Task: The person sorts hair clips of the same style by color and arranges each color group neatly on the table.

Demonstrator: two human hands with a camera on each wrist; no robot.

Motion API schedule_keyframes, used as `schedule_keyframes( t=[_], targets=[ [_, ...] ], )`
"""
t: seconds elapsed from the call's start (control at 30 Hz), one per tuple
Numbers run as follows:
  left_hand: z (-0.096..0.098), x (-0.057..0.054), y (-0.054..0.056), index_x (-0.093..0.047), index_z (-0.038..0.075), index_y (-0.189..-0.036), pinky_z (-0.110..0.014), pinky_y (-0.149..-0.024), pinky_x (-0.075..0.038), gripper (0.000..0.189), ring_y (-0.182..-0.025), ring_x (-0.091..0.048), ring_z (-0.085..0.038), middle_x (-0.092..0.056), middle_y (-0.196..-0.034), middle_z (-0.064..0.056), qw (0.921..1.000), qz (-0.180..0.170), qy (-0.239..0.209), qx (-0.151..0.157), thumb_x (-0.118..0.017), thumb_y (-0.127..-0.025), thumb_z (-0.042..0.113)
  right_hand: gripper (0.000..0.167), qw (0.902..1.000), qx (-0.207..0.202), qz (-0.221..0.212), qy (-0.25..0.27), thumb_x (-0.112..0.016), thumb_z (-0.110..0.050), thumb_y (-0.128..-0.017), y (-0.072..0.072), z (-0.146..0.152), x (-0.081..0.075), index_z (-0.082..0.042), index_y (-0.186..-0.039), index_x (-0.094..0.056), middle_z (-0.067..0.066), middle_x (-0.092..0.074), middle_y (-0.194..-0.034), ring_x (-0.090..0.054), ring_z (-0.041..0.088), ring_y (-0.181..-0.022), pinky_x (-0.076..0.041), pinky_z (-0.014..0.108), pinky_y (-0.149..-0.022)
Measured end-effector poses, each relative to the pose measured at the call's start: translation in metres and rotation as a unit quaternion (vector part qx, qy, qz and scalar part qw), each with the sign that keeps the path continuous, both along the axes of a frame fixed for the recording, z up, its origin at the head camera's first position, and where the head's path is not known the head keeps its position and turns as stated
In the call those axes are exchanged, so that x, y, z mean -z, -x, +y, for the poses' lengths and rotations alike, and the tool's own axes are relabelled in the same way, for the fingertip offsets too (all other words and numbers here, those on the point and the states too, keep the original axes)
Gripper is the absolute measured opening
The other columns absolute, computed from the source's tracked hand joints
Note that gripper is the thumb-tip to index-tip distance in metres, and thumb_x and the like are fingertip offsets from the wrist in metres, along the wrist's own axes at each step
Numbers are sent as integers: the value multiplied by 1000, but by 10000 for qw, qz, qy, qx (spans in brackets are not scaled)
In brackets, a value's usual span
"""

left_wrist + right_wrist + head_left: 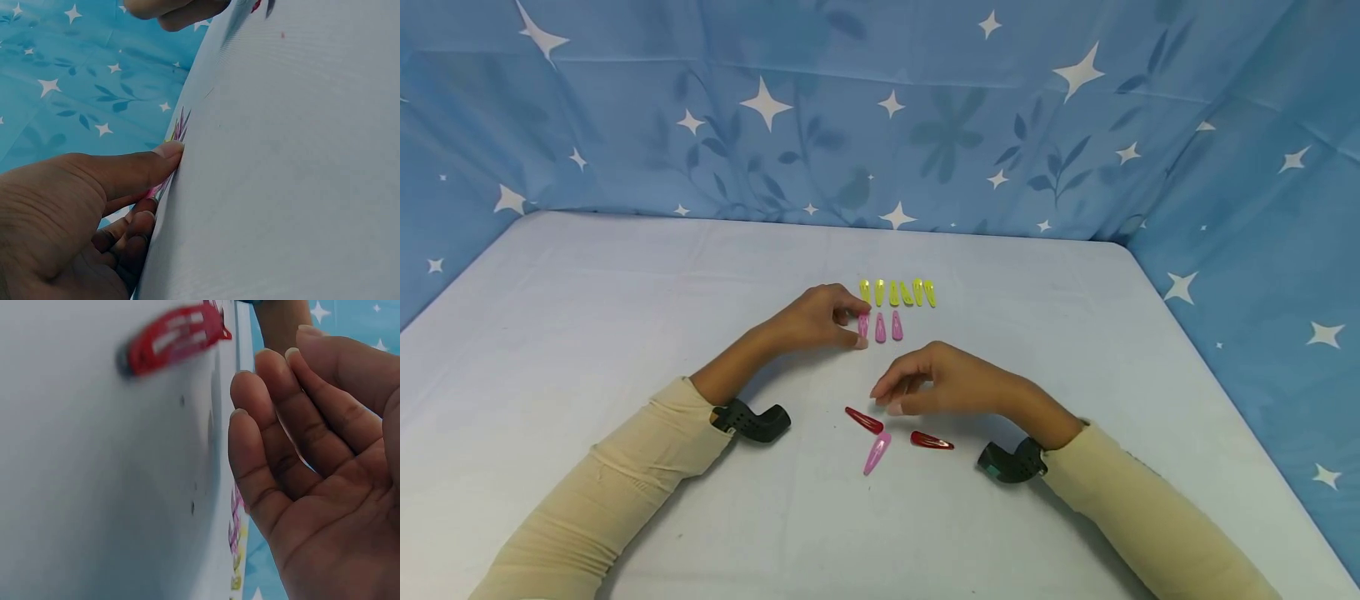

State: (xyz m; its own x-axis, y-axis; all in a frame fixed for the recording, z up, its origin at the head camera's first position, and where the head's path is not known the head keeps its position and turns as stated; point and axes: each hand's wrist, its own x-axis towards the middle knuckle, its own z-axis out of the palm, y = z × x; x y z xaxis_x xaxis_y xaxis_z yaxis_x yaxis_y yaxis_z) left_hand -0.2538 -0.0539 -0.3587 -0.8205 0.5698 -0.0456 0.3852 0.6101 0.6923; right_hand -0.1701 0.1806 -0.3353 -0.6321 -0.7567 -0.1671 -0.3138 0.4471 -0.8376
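Note:
My left hand (817, 318) pinches a pink snap hair clip (863, 324) between thumb and fingers, at the left end of a short row. Two more pink hair clips (881, 327) lie just right of it. In the left wrist view the thumb (164, 153) covers most of the held clip. My right hand (951, 381) hovers over the table with loosely bent fingers and nothing in them. Below its fingertips lie a red hair clip (864, 420), a second red hair clip (932, 441) and a loose pink hair clip (877, 453).
Several yellow hair clips (894, 293) stand in a row just beyond the pink ones. White cloth covers the table (625, 333). A blue curtain (850, 100) with stars hangs behind and at the sides.

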Motion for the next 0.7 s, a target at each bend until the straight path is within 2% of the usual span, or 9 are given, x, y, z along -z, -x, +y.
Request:
schedule_keyframes(
  t=[0.27,0.47,0.7],
  targets=[
    [0,-1,0,-66,5,-129,-33,-85,-47,53,-96,-56,-22,-63,-107,-9,10000,44,-32,70,-81,-80,21,23,9984,-533,73,195,-70,-14,-92,-15,-10,-2,-10,-115,-73,2,-74,-107,-67,9,-92,-56,28,-86],
    [-1,0,0,-67,4,-127,-32,-84,-46,52,-95,-56,-22,-63,-104,-10,9999,89,-78,84,-81,-80,20,23,9985,-513,120,-134,-71,-13,-91,-23,-17,-1,-16,-113,-74,-4,-72,-105,-65,5,-92,-54,24,-87],
    [-1,1,-1,-66,4,-128,-32,-84,-45,53,-94,-55,-22,-63,-105,-9,9998,120,-99,105,-81,-80,20,23,9980,-474,373,-200,-72,-9,-89,-27,-21,2,-14,-112,-73,-3,-72,-103,-62,3,-86,-55,22,-82]
  ],
)
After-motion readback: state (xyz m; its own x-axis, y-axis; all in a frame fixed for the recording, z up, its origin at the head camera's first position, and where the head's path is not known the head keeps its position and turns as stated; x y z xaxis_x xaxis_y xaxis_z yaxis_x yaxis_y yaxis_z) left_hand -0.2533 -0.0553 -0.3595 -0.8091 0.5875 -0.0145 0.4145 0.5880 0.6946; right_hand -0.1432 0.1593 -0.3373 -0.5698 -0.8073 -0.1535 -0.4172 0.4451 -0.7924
